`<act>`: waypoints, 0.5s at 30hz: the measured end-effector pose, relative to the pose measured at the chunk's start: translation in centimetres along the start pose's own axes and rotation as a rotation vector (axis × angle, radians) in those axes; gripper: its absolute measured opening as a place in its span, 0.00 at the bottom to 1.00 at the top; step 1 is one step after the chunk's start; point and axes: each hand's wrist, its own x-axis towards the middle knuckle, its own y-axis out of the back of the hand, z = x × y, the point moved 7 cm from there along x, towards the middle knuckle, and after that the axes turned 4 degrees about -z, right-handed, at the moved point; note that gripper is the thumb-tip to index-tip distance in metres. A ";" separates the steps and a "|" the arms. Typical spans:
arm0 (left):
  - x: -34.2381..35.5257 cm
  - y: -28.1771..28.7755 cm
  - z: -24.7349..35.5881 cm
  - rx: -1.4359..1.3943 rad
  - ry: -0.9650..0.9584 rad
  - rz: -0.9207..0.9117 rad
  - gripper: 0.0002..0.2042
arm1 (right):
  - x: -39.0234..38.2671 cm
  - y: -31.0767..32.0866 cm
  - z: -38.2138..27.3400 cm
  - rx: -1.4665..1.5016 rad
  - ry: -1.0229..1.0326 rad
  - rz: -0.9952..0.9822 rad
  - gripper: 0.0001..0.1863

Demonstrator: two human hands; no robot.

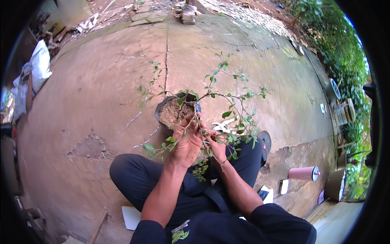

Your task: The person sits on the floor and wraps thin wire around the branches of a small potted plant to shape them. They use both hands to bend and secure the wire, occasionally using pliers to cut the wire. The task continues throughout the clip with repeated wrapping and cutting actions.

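Observation:
A small leafy potted plant [219, 94] spreads thin, crooked branches to both sides in front of me. It stands in a dark pot [158, 112] filled with coarse brown soil [174, 112]. My left hand [187, 142] is closed, its fingertips pinching a branch that leans toward me. Just beside it my right hand [216, 145] is closed too, its fingers drawn together on the same branch lower down. Leaves partly cover those right fingers, and a thin pale strand shows near them. White-handled pliers or shears [223, 125] lie on the ground right of the pot.
Pale wire pieces [147, 139] lie left of the pot on the cracked concrete floor [101, 89]. My crossed legs [136, 173] frame the hands. On the right are a pink tumbler [302, 173], a phone [283, 187] and a sandal [265, 144]. White sacks [40, 65] stand far left.

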 end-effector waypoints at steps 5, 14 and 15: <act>-0.7 -0.1 2.4 0.356 -0.336 0.163 0.14 | 0.1 0.3 2.0 0.070 -0.078 0.021 0.06; -0.9 0.8 3.9 0.480 -0.458 0.277 0.07 | 0.0 -0.1 1.7 -0.049 -0.081 -0.028 0.06; -0.9 0.7 4.0 0.517 -0.469 0.280 0.07 | 0.0 -0.3 1.5 -0.066 -0.064 -0.026 0.05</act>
